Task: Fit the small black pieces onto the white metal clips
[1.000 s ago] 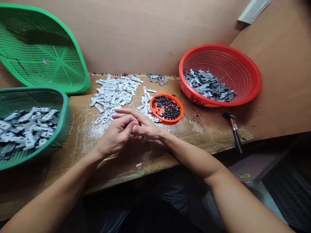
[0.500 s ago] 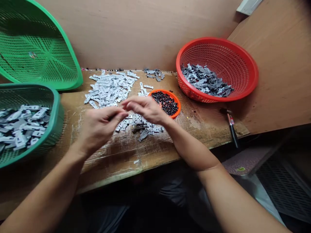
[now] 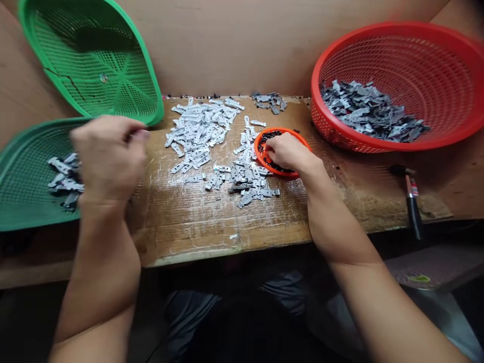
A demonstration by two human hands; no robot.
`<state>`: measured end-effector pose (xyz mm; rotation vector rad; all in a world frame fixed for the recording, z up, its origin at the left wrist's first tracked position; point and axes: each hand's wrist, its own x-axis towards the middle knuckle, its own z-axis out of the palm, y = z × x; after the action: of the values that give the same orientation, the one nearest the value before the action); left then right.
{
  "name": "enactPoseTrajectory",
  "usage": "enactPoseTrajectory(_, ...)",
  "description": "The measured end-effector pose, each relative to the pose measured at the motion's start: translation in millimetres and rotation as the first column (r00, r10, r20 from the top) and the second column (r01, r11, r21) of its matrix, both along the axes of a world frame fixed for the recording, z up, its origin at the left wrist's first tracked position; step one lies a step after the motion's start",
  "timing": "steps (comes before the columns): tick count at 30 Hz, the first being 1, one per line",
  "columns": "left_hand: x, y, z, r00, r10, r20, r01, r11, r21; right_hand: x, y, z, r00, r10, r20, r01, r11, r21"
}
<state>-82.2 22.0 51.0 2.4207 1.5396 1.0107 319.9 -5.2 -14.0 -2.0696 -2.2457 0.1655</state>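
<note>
My left hand (image 3: 111, 154) is raised at the rim of the dark green basket (image 3: 22, 217), its fingers curled closed. Whatever it may hold is hidden, and motion blurs it slightly. Inside that basket lie metal clip-like pieces (image 3: 64, 176) with dark parts. On the right, my right hand (image 3: 289, 151) reaches into a shallow orange dish (image 3: 282, 174) of small black parts (image 3: 270, 135). Its fingers are bent together, with the tips down among the parts, so their grip cannot be made out. Beside the dish lie grey metal pieces (image 3: 247, 176) and a larger pile of whitish flat pieces (image 3: 200, 126).
A bright green basket (image 3: 153, 85) leans against the back wall. At the right stands a large red basket (image 3: 328, 123) holding grey metal pieces (image 3: 374, 113). A hammer (image 3: 412, 201) with a black handle lies at the table's front right edge. Cardboard (image 3: 181, 217) covers the tabletop.
My hands were together over the middle of the table. The left has moved left to the dark green basket, the right to the orange dish. The view has shifted left.
</note>
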Motion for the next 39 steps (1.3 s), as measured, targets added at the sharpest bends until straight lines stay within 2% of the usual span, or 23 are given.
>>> enactPoseTrajectory(1, 18.6, -6.1, -1.4, 0.999, -0.052, 0.008, 0.052, 0.998, -0.03, 2.1, -1.0, 1.7, 1.0, 0.0, -0.024, 0.001, 1.0, 0.029)
enactPoseTrajectory(2, 34.2, -11.2, -5.0, 0.988, -0.151, 0.027, 0.154, 0.98, -0.126, 4.9, -2.4, 3.7, 0.999, -0.001, -0.053, 0.004, 0.998, 0.061)
enactPoseTrajectory(3, 46.3, -15.0, -10.6, 0.972, -0.231, 0.043, 0.234, 0.936, -0.264, 7.8, -4.0, 5.9, 0.996, 0.001, -0.084, 0.007, 0.995, 0.097)
enactPoseTrajectory(4, 54.6, -17.5, -17.7, 0.957, -0.289, 0.02, 0.274, 0.879, -0.39, 10.5, -5.8, 8.2, 0.992, 0.008, -0.123, 0.008, 0.991, 0.133)
enactPoseTrajectory(6, 62.3, -19.2, -33.5, 0.949, -0.315, -0.014, 0.265, 0.82, -0.507, 13.0, -9.6, 13.1, 0.972, 0.039, -0.232, 0.007, 0.981, 0.195)
enactPoseTrajectory(10, 64.1, -16.4, -55.0, 0.941, -0.3, -0.158, 0.169, 0.819, -0.548, 1.0, -16.9, 22.7, 0.848, 0.137, -0.512, -0.017, 0.973, 0.232)
enactPoseTrajectory(13, 67.8, -14.0, -55.4, 0.924, -0.316, -0.215, 0.151, 0.818, -0.555, -22.3, -22.1, 27.2, 0.689, 0.204, -0.696, -0.133, 0.979, 0.155)
enactPoseTrajectory(16, 71.3, -13.1, -46.8, 0.95, -0.299, -0.092, 0.2, 0.805, -0.559, -50.2, -26.8, 25.9, 0.539, 0.22, -0.813, -0.268, 0.96, 0.082)
enactPoseTrajectory(19, 71.6, -14.5, -36.9, 0.951, -0.255, 0.178, 0.31, 0.736, -0.602, -73.6, -29.3, 18.5, 0.454, 0.226, -0.861, -0.371, 0.928, 0.048)
enactPoseTrajectory(21, 70.9, -16.0, -32.4, 0.92, -0.224, 0.321, 0.385, 0.671, -0.634, -83.7, -29.8, 12.3, 0.445, 0.227, -0.866, -0.406, 0.913, 0.031)
enactPoseTrajectory(23, 70.0, -16.9, -30.3, 0.887, -0.206, 0.414, 0.446, 0.613, -0.652, -89.4, -29.8, 7.4, 0.477, 0.223, -0.85, -0.396, 0.918, 0.02)
enactPoseTrajectory(27, 68.0, -14.7, -32.2, 0.823, -0.155, 0.547, 0.532, 0.55, -0.644, -93.3, -29.8, 4.0, 0.53, 0.191, -0.826, -0.354, 0.935, -0.01)
enactPoseTrajectory(34, 69.5, -10.0, -34.1, 0.853, -0.057, 0.519, 0.464, 0.54, -0.703, -96.1, -28.1, -1.4, 0.509, 0.12, -0.852, -0.312, 0.949, -0.053)
enactPoseTrajectory(39, 71.9, -8.4, -37.9, 0.826, 0.012, 0.564, 0.496, 0.46, -0.736, -101.9, -27.9, -2.9, 0.5, 0.123, -0.857, -0.34, 0.938, -0.064)
